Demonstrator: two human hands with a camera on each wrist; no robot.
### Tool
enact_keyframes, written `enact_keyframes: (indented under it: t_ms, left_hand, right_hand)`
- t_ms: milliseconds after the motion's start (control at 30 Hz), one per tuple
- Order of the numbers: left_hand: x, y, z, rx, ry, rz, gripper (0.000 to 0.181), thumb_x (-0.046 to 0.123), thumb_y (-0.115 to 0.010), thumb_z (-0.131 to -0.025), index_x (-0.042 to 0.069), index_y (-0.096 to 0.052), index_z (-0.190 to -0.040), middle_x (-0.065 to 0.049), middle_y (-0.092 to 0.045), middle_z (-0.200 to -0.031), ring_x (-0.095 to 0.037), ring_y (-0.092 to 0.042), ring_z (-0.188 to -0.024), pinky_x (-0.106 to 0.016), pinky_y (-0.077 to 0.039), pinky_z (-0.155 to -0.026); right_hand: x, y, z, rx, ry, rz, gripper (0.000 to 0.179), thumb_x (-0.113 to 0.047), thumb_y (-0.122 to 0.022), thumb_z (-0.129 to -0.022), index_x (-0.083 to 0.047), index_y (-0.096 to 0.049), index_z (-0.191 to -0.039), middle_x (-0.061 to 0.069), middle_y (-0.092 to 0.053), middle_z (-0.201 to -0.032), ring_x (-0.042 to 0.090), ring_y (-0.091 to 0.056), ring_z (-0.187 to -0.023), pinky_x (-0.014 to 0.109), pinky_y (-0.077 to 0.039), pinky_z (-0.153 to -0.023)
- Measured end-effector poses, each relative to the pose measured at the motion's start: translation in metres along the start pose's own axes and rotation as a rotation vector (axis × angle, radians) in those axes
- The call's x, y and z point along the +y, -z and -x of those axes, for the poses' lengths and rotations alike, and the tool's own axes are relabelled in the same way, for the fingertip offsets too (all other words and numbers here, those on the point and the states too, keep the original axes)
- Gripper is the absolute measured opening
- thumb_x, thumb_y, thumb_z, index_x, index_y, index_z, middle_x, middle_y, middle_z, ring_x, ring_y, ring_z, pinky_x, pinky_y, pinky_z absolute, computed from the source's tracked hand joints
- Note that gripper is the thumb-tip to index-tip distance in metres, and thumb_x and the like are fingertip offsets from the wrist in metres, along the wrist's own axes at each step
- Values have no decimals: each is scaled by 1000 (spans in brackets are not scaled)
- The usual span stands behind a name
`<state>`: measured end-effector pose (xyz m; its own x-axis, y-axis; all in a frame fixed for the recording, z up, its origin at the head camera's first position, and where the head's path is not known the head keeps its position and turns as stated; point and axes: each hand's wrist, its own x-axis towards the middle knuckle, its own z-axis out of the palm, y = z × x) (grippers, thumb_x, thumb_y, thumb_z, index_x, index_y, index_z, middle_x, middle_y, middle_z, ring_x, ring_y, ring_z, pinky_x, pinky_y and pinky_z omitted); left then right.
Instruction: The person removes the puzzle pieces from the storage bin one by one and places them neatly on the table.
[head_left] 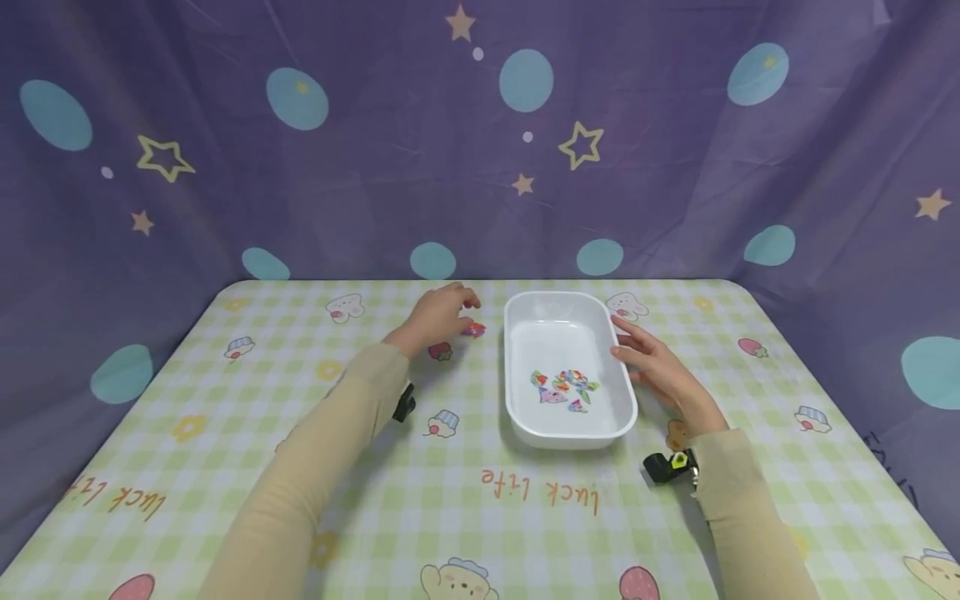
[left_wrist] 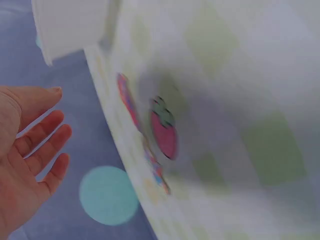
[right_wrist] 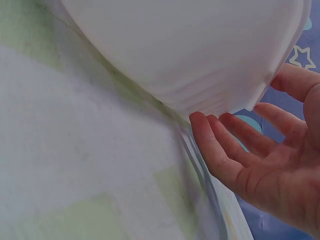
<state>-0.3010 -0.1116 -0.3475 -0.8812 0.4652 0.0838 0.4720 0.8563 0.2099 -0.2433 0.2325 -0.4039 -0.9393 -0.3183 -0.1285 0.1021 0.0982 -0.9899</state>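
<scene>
A white rectangular tray (head_left: 531, 350) stands right of the table's middle. Several small flat multicoloured pieces (head_left: 552, 397) lie inside it, toward its near end. My right hand (head_left: 667, 375) holds the tray's right side, thumb at the rim and fingers against the outer wall (right_wrist: 200, 45). Left of the tray, my left hand (head_left: 438, 317) hovers with fingers loosely bent and nothing in them. Close by its fingertips, a small red multicoloured piece (head_left: 474, 330) lies on the cloth. In the left wrist view, thin colourful strips (left_wrist: 128, 100) lie beside a printed strawberry.
A green-and-white checked tablecloth (head_left: 442, 525) with printed cupcakes, flowers and lettering covers the table. Behind it hangs a purple curtain (head_left: 420, 167) with stars and blue spots. Each wrist wears a small black device, such as the one (head_left: 660, 468) on the right.
</scene>
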Motion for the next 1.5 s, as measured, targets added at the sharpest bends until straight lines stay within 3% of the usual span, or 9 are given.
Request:
enact_keyframes:
  t_ms: [200, 367, 633, 900, 1167, 1367, 1500]
  left_hand:
    - [23, 9, -4, 22, -50, 31, 28, 19, -62, -84, 11, -61, -111, -5, -59, -107, -20, -58, -95, -36, -44, -85]
    - [40, 7, -7, 4, -89, 15, 30, 21, -62, -84, 12, -60, -113, -3, -59, -106, -17, -57, -94, -37, -43, -85]
    - [65, -6, -12, -74, -201, -45, 32, 24, -67, -81, 14, -62, -111, -1, -59, -106, -17, -55, -97, -37, -40, -87]
    - [88, -21, -14, -206, -319, -91, 32, 23, -68, -79, 16, -62, -110, -1, -59, -107, -16, -54, -98, -34, -41, -86]
    - [106, -36, -18, -356, -291, -155, 38, 24, -72, -74, 18, -62, -110, 2, -57, -104, -13, -54, -95, -30, -39, -84]
    - [109, -42, -18, -408, -254, -185, 36, 17, -72, -73, 18, -62, -108, 4, -56, -102, -13, -54, -90, -29, -41, -82]
    - [111, -45, -18, -428, -227, -198, 31, 16, -72, -73, 19, -62, -103, 5, -54, -96, -12, -52, -85, -28, -42, -80]
  right_hand:
    - [0, -1, 0, 1, 3, 4, 68, -22, -53, -92, -16, -13, -147, 21, -25, -144, 6, -54, -101, 30, -49, -83]
    - [-1, -1, 0, 6, 2, 8, 68, -23, -53, -92, -16, -13, -147, 21, -25, -144, 7, -54, -101, 29, -49, -84]
    - [-1, -1, 0, 1, -4, 9, 68, -23, -53, -92, -17, -13, -147, 20, -25, -145, 13, -52, -107, 33, -48, -85]
    - [-1, -1, 0, 8, -3, 2, 68, -23, -53, -91, -17, -14, -146, 20, -25, -145, 16, -50, -110, 32, -48, -86]
    - [0, -1, -1, 10, -6, -6, 68, -22, -54, -91, -18, -14, -147, 20, -26, -145, 24, -46, -117, 33, -48, -87]
    - [-1, -2, -1, 11, -11, -4, 68, -22, -53, -92, -19, -13, -147, 19, -25, -145, 35, -38, -124, 37, -46, -89]
    - [-1, -2, -1, 15, -6, -2, 68, -22, -54, -91, -18, -14, -146, 20, -26, -145, 30, -44, -120, 38, -47, -88]
